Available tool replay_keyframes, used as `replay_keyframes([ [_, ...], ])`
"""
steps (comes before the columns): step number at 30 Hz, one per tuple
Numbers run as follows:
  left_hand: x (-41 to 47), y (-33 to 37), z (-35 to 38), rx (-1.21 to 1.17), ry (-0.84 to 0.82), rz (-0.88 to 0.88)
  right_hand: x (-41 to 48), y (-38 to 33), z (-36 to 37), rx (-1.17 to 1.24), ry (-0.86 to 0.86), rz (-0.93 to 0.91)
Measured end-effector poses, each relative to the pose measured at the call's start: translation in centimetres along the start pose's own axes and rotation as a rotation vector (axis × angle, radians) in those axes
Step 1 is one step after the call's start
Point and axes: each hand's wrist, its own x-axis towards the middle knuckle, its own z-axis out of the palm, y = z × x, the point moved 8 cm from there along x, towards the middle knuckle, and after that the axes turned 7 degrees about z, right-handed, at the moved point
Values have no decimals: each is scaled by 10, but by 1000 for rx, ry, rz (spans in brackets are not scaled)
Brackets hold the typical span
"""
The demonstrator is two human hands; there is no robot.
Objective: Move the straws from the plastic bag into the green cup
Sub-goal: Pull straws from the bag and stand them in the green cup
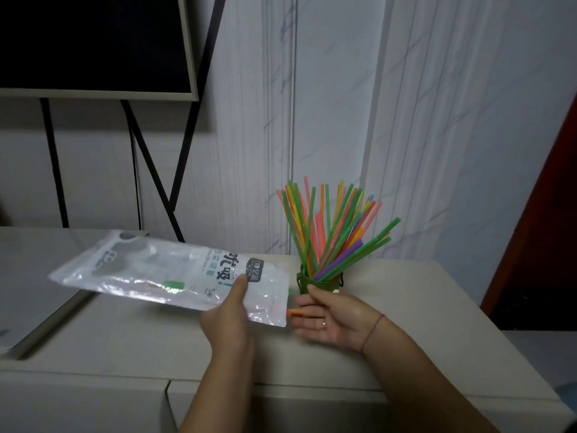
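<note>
Near the desk's [406, 295] back edge, the left hand [229, 320] pinches the limp, slippery plastic bag [162, 273]; the right hand [331, 320] lies open at its mouth, catching light straws [301, 313] beside the green cup [304, 284].

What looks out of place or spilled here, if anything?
Nothing is spilled. The colourful plastic straws stand fanned in the small green cup. One orange straw pokes from the open end of the clear plastic bag, which the left hand holds tilted, towards the open right hand.
</note>
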Motion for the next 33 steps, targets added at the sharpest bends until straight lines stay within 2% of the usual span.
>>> replay_keyframes([
  [6, -5, 18, 12, 183, -126, 197, 2, 13, 38, 229, -145, 74],
  [10, -5, 20, 10, 170, -115, 205, 7, 14, 29, 144, -91, 82],
  [15, 1, 13, 2, 86, -47, 125, 10, 10, 15, 21, 14, 35],
  [19, 5, 2, -5, -17, 21, 11, 3, -7, 14, 29, 13, -147],
  [26, 16, -19, -15, -193, 82, -209, -17, -45, -29, 212, 90, -331],
  [29, 15, -22, -13, -187, 72, -222, -20, -49, -44, 333, 106, -342],
  [33, 7, -25, -8, -177, 54, -232, -15, -41, -28, 460, 15, -296],
])
